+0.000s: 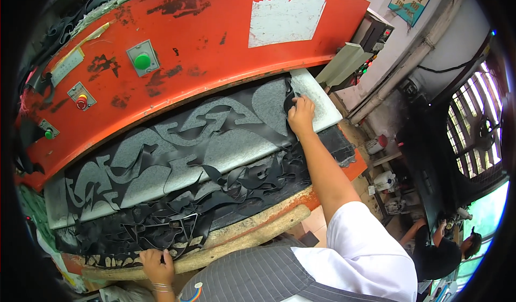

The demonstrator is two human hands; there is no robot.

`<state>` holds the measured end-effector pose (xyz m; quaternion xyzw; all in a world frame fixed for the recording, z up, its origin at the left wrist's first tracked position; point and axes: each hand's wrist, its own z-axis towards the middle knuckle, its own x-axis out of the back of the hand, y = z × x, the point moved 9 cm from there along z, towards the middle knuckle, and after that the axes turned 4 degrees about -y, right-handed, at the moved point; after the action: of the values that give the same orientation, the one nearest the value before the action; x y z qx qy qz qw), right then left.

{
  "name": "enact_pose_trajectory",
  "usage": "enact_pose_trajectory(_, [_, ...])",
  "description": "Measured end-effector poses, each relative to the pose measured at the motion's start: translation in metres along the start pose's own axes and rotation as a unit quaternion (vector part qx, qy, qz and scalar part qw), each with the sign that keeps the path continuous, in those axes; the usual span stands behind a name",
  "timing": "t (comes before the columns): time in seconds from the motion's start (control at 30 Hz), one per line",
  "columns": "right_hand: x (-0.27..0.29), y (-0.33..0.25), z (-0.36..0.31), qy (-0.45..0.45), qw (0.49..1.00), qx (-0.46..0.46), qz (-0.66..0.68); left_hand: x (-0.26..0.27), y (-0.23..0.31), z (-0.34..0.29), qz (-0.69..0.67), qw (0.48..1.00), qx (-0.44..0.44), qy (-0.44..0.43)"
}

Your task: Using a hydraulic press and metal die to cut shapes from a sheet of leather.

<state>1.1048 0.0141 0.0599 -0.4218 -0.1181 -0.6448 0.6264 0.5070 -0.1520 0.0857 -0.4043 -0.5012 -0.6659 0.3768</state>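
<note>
My right hand (302, 113) is closed on the right end of a black sheet scrap (231, 123), a web of thin strips with curved cut-outs. The scrap lies along a pale grey cutting board (322, 100), whose surface shows through the openings. My left hand (157, 265) is low at the near edge, fingers curled at the lower rim of a thin metal cutting die (166, 229). That die rests over a heap of black offcuts (231, 186) in front of the board. The left fingertips are partly hidden.
An orange press beam (209, 38) with a green button (142, 61) and a red button (81, 101) spans behind the board. A worn wooden bar (258, 237) runs along the near edge. Another person (441, 256) works at the far right, near a dark machine.
</note>
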Motion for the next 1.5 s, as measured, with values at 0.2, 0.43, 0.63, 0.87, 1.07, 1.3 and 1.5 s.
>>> enact_pose_trajectory(0.2, [0.013,-0.024,0.004,-0.030,0.996,-0.053,-0.067,0.004,0.005,-0.010,0.012,0.999,-0.031,0.042])
enact_pose_trajectory(0.43, [0.062,0.040,-0.042,-0.006,0.976,-0.218,0.016,0.013,0.000,-0.013,-0.007,1.000,0.002,0.024])
enact_pose_trajectory(0.63, [0.048,-0.052,-0.045,-0.120,0.975,-0.083,0.168,0.011,-0.004,-0.007,-0.007,0.999,-0.007,0.031])
enact_pose_trajectory(0.87, [0.016,-0.096,-0.066,-0.155,0.982,0.046,0.093,0.000,-0.001,-0.007,-0.024,0.999,-0.021,0.029])
enact_pose_trajectory(1.07, [0.026,-0.090,-0.077,-0.124,0.981,0.077,0.127,0.002,-0.006,-0.001,-0.026,0.999,-0.014,0.025])
enact_pose_trajectory(1.3, [0.014,-0.099,-0.080,-0.103,0.981,0.033,0.161,0.014,-0.021,-0.008,-0.038,0.998,-0.031,0.037])
enact_pose_trajectory(1.5, [0.044,-0.089,-0.086,-0.179,0.978,0.015,0.101,0.047,-0.012,-0.014,-0.069,0.993,-0.038,0.083])
